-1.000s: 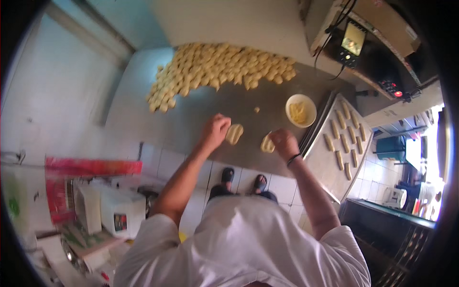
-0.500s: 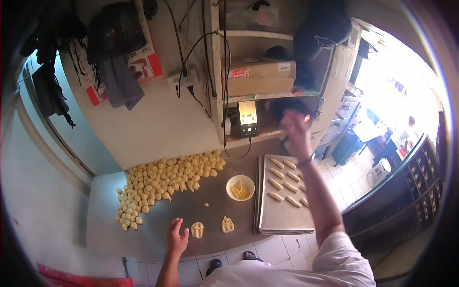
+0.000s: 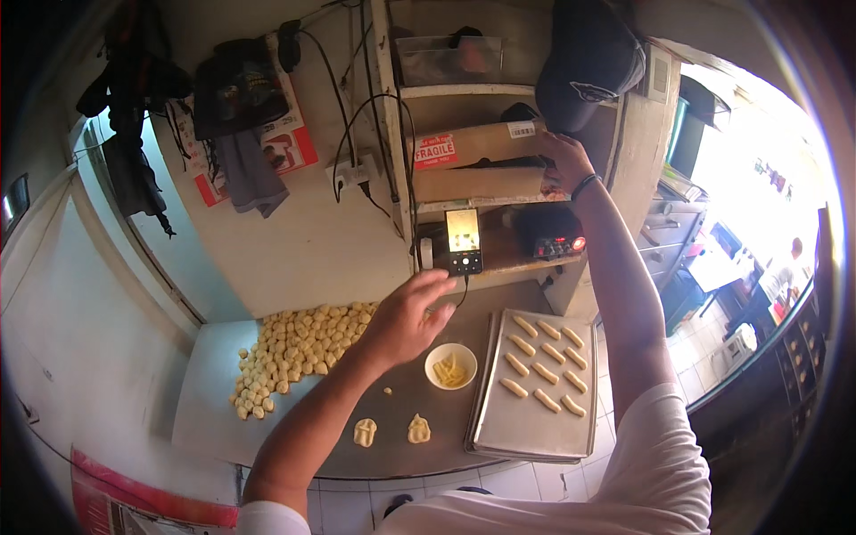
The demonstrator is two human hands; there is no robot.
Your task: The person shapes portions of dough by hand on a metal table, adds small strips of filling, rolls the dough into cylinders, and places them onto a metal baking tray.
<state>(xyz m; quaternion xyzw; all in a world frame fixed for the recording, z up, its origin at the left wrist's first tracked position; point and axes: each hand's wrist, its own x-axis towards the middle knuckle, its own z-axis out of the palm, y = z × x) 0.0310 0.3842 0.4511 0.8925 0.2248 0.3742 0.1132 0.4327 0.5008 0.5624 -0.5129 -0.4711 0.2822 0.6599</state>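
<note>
At the right end of the cardboard box on the shelf, my right hand grips the edge of its lid. A dark gap shows between lid and box; the contents are hidden. My left hand is raised over the table, open and holding nothing, just below a lit phone that stands on the lower shelf. Nearer me, two flattened dough pieces lie on the metal table. Beyond the left forearm is a white bowl of pale yellow strips.
Many dough balls cover the table's far left, partly behind my left arm. To the right, stacked baking trays carry rows of dough sticks. A black device with red lights sits under the box. A dark cap hangs beside the shelves.
My right hand has gone up from the lower shelf to the box, whose lid now stands raised. My left hand has moved up and right from beside the flattened dough.
</note>
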